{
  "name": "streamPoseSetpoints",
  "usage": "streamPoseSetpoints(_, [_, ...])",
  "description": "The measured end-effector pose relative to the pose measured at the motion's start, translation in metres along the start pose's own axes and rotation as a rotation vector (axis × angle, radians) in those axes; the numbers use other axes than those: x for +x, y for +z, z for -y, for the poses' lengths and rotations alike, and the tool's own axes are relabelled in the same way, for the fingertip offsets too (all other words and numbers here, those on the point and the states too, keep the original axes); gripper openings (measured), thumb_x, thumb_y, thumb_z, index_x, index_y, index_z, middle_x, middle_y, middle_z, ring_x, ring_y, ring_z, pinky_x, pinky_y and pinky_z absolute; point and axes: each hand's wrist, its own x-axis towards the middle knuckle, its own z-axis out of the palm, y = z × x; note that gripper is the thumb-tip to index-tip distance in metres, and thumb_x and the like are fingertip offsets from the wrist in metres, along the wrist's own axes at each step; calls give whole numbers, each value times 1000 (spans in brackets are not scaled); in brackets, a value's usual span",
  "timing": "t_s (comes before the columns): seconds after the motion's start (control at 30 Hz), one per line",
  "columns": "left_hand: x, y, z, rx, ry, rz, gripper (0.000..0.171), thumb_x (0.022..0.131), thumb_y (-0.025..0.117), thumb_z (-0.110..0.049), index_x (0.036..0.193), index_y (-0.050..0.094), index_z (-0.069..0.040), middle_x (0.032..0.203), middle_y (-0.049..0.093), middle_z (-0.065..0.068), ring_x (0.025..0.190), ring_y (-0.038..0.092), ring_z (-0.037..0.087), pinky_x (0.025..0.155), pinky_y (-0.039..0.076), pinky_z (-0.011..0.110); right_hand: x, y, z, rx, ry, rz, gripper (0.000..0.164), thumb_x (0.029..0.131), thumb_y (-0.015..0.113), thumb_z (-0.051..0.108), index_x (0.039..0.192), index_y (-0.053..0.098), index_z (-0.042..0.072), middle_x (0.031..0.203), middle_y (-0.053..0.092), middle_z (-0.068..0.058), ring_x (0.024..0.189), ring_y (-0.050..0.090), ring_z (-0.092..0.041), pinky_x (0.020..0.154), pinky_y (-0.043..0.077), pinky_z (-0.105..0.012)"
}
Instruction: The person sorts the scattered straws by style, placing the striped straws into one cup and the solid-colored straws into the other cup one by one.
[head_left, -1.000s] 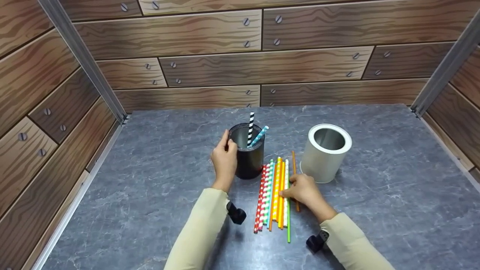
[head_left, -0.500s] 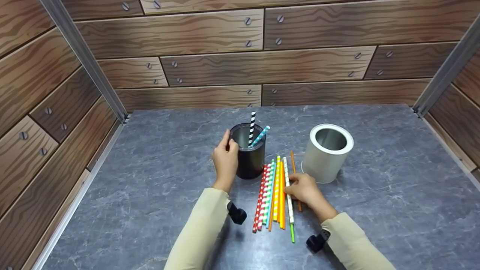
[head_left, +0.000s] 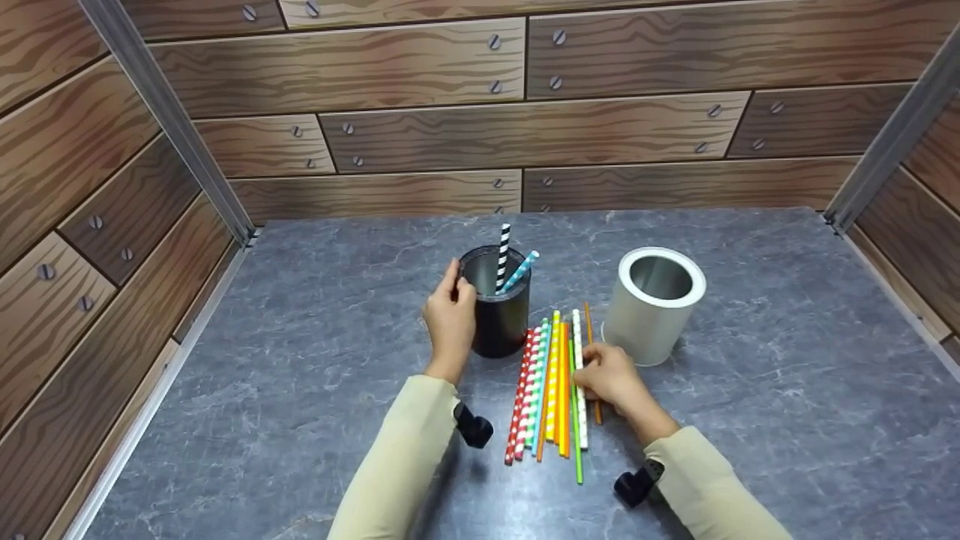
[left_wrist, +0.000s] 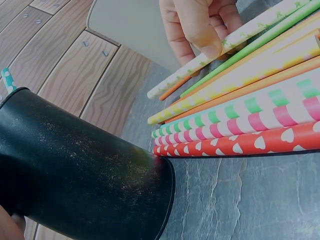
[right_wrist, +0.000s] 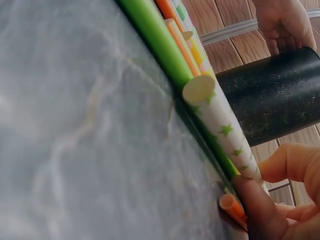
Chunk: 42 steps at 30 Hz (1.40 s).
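Note:
At its left side my left hand (head_left: 450,322) grips the rim of an upright black can (head_left: 501,326). A black-and-white striped straw (head_left: 503,259) and a blue dotted straw (head_left: 523,271) lean inside it. My right hand (head_left: 609,376) pinches a white paper straw with green stars (right_wrist: 227,130) between thumb and finger. Close beside that straw, on its left, lies a thin green straw (head_left: 578,457). A thin orange straw (head_left: 588,322) lies to its right, partly hidden by the hand. Red (left_wrist: 240,145), pink-striped, green-striped, yellow and orange straws lie side by side further left.
A white can (head_left: 646,330) with a wide white rim stands upright just beyond my right hand; no straws show in its opening. Wood-patterned panels (head_left: 420,139) wall the grey marbled tabletop (head_left: 315,330) at the back and sides.
The white star straw has moved right in my right hand, across the green straw, and now sits to the right of it. My left hand stays on the black can.

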Motion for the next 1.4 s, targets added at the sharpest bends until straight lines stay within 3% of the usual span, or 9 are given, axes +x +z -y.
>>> streamPoseSetpoints(0.4, [0, 0, 1, -8, -19, 12, 41, 87, 51, -14, 126, 58, -9, 124, 58, 10, 58, 39, 12, 59, 39, 23, -2, 0, 3, 51, -25, -14, 41, 68, 59, -6, 108, 53, -12, 65, 46, -1, 50, 49, -9, 46, 49, -25])
streamPoseSetpoints(0.77, [0, 1, 1, -1, -11, -3, 40, 86, 51, -14, 125, 59, -9, 123, 59, 8, 78, 52, 13, 69, 44, 27, -5, -3, 14, 87, -80, -42, 42, 70, 58, -7, 111, 51, -13, 66, 48, -2, 52, 48, -10, 47, 50, -27])
streamPoseSetpoints(1.07, [0, 2, 2, -19, -16, 2, 40, 86, 52, -14, 125, 59, -9, 125, 58, 8, 75, 51, 13, 67, 42, 24, -10, -7, 30, 98, -144, -98, 43, 68, 58, -8, 111, 52, -12, 63, 52, -2, 46, 50, -12, 44, 47, -28])
streamPoseSetpoints(1.3, [0, 1, 2, -15, -9, -3, 41, 85, 52, -14, 125, 59, -9, 123, 59, 10, 59, 39, 13, 56, 37, 24, -14, -10, 44, 136, -161, -112, 43, 71, 60, -8, 113, 51, -10, 64, 52, -2, 46, 50, -10, 45, 47, -24])
streamPoseSetpoints(1.4, [0, 1, 1, -11, -8, -1, 41, 86, 51, -14, 125, 59, -10, 123, 59, 10, 63, 44, 12, 59, 40, 23, -15, -11, 50, 164, -166, -113, 42, 73, 60, -8, 114, 50, -9, 64, 52, -1, 48, 50, -8, 47, 48, -22])
